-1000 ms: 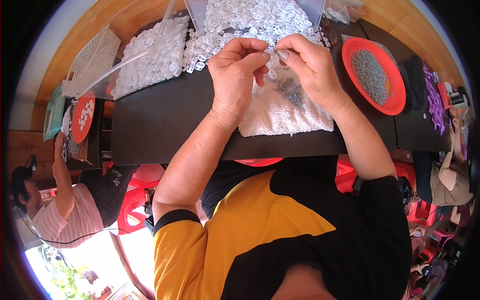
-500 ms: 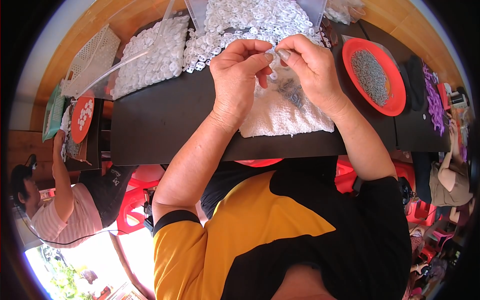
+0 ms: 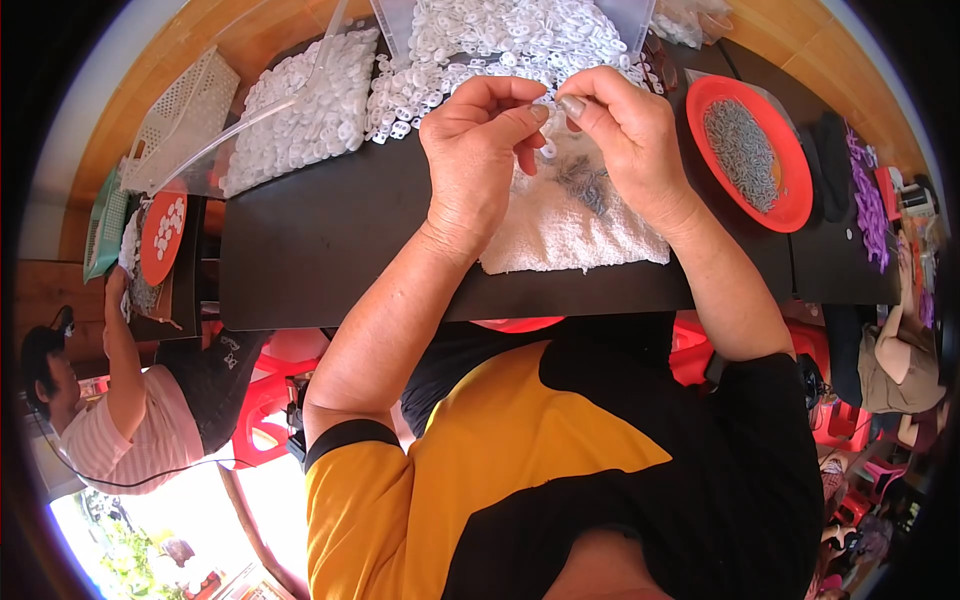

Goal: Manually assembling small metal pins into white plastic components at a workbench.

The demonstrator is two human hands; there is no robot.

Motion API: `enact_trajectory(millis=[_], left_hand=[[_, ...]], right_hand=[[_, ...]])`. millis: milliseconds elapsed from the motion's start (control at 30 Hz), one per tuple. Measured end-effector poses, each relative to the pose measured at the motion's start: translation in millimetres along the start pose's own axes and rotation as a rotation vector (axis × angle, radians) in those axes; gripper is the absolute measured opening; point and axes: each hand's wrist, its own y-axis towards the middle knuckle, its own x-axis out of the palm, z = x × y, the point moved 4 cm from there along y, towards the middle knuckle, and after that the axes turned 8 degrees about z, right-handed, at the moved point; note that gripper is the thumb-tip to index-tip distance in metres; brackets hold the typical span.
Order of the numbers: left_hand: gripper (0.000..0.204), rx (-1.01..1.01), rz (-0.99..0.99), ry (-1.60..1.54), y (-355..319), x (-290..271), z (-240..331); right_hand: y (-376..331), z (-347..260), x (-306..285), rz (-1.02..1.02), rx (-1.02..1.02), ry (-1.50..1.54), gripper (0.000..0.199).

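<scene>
My left hand [image 3: 472, 150] and my right hand [image 3: 630, 145] are raised close together over a white cloth [image 3: 570, 238], fingertips facing each other. Thumb and index finger of each hand are pinched together; whatever lies between them is too small to make out. Just below the fingertips shows a small white plastic piece with holes [image 3: 548, 149], and I cannot tell whether it is held. On the cloth, partly behind my right hand, lies a little heap of small grey metal parts [image 3: 585, 185]. Loose white pieces [image 3: 405, 105] of the same sort spread beyond my hands.
A clear bin [image 3: 392, 30] spills white pieces at the back, left of which sits a wide pile of them [image 3: 300, 110]. To the right, a red plate [image 3: 800, 205] holds many grey metal parts. At far left, a person's arm [image 3: 122, 360] reaches to another table.
Both hands stay in nearly the same place, still pinched. The fingertips of my right hand have shifted very slightly.
</scene>
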Motion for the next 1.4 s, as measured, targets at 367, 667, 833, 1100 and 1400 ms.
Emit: enact_trajectory(millis=[367, 667, 833, 1100, 1400], left_hand=[[0.016, 0.007, -0.003, 0.009, -0.9, -0.2, 0.8], [0.016, 0.018, -0.013, 0.01, -0.9, -1.0, 0.4], [0.016, 0.021, -0.019, 0.004, -0.3, -1.6, -0.2], [0.016, 0.051, -0.01, -0.013, 0.1, -1.8, 0.0], [0.015, 0.07, 0.0, -0.003, -0.8, 0.1, -0.3]], right_hand=[[0.1, -1.8, 0.4, -0.003, 0.0, -0.007, 0.01], [0.2, -1.9, 1.8, -0.023, 0.011, 0.002, 0.009], [-0.3, -0.5, 2.2, -0.027, 0.065, 0.029, 0.009], [-0.5, 1.1, 2.9, -0.031, 0.173, 0.096, 0.008], [0.0, -0.9, 3.4, -0.051, 0.161, 0.085, 0.008]])
